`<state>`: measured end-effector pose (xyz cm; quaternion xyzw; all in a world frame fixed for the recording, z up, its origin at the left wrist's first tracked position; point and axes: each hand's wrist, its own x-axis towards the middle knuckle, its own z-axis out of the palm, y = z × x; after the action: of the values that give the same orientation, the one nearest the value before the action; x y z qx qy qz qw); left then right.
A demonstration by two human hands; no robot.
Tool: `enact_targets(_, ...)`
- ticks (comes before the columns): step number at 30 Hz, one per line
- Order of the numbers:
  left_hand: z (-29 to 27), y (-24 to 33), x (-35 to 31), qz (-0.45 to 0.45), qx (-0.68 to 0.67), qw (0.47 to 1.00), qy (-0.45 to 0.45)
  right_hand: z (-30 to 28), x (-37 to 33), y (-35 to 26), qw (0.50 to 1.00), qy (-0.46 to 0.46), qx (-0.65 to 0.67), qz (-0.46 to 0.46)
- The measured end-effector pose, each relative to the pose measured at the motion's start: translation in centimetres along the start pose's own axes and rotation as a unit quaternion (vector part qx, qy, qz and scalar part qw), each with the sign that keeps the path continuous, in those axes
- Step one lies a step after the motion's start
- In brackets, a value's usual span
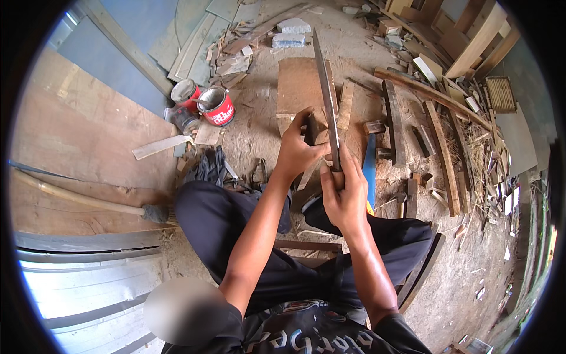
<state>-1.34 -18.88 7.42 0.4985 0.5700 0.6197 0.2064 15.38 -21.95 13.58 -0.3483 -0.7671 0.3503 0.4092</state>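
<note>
Centrally, long blade (323, 79): pointing away from the body, tip toward the top of the view, passing over the right part of a wooden block; held by its handle (338, 179) in the right hand.
Right hand (346, 193): closed around that handle, with fingers wrapped along its right side.
Left hand (299, 148): curved in a C, thumb and fingers apart, around a short wooden piece (319, 125) just left of the blade; impossible to tell how firmly pressed.
Wooden block (302, 88): squat and broad, standing on the dirt floor (250, 138) just beyond both hands.
Blue saw-like tool (369, 171): lying just right of the right hand, partly hidden by it.
Planks (441, 156): strewn to the right, among offcuts and straw-like scraps.
Red cans (216, 107): standing close together to the left of the block, beside a clear jar (187, 121).
Pale bricks (289, 41): lying beyond the block.
Broom (82, 193): stretched out at far left, near the dark trousers (218, 221).
</note>
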Motion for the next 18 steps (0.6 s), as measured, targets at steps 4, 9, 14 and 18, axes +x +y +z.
enact_targets(4,-0.1,-0.4,0.0,-0.001,0.001,1.000,0.003,0.4,-0.1,0.3,1.000,0.009,0.003,0.004)
enact_targets(9,-0.5,-0.9,0.0,-0.041,-0.009,0.999,-0.022,0.5,-0.5,0.3,1.000,0.013,0.000,0.000)
enact_targets(14,-0.2,-1.4,0.0,-0.024,-0.011,0.999,-0.031,0.4,-0.5,0.7,1.000,0.006,-0.003,-0.003)
enact_targets(18,0.3,-7.1,-2.0,-0.056,-0.057,0.996,-0.046,1.3,-1.2,0.9,0.998,-0.020,0.026,0.052)
